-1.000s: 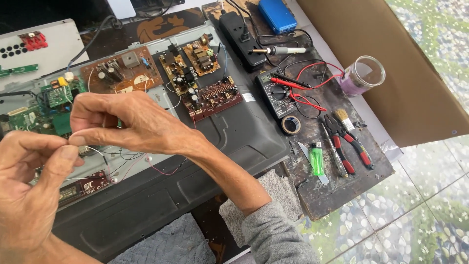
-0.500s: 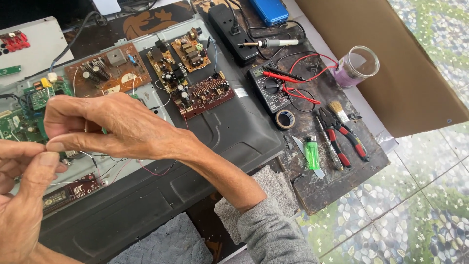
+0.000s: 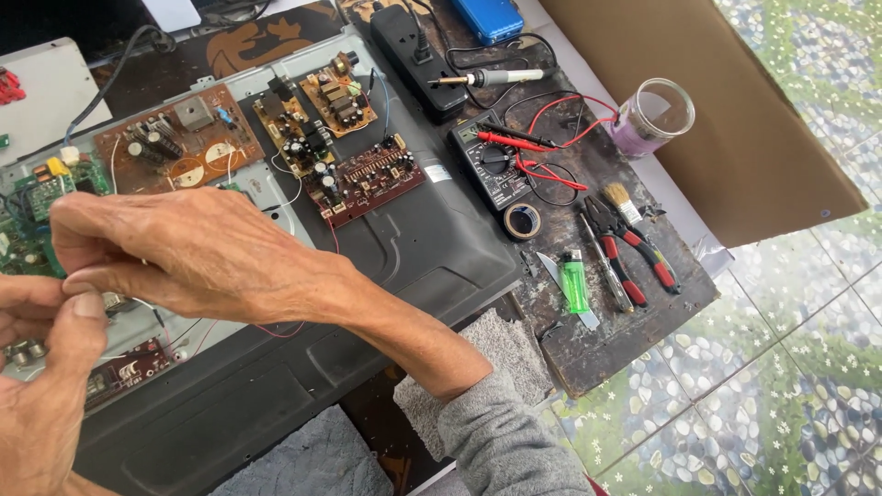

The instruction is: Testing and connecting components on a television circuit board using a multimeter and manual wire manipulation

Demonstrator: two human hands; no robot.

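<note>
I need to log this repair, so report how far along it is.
Done: the back cover is off and the circuit boards lie exposed. In hand: the left hand and right hand pinch a thin white wire between their fingertips. Left: the soldering iron and multimeter lie untouched on the bench, and the set is open.
</note>
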